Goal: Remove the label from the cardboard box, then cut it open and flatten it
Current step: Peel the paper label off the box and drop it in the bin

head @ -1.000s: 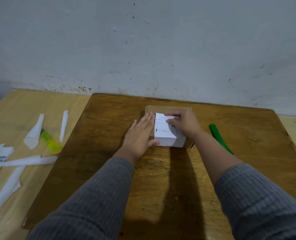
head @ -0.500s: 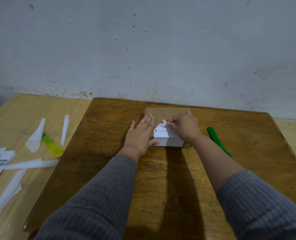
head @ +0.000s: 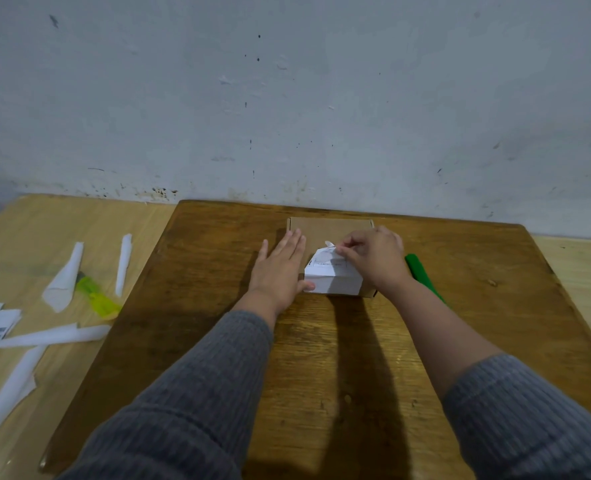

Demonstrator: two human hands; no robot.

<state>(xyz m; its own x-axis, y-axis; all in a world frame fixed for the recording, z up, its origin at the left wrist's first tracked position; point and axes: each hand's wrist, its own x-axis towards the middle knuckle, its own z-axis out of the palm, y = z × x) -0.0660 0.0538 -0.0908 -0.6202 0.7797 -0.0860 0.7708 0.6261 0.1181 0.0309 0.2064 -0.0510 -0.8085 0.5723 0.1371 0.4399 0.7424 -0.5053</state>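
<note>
From the head view, your right hand now pinches the far corner of the white printed paper label, which a second ago lay flat and is curling up off the small brown cardboard box mid-way along the dark wooden table. Your left hand lies flat, fingers straight, bracing the box's left side. Peeling has begun; cutting waits.

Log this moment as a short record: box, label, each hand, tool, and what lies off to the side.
box: cardboard box on the dark wooden table, closed
label: white label partly peeled, far corner lifted
left hand: left hand flat, fingers straight, against the box's left side
right hand: right hand pinches the lifted corner
tool: green tool on the table, right of the box
side: paper strips and a yellow item on the lighter table
</note>
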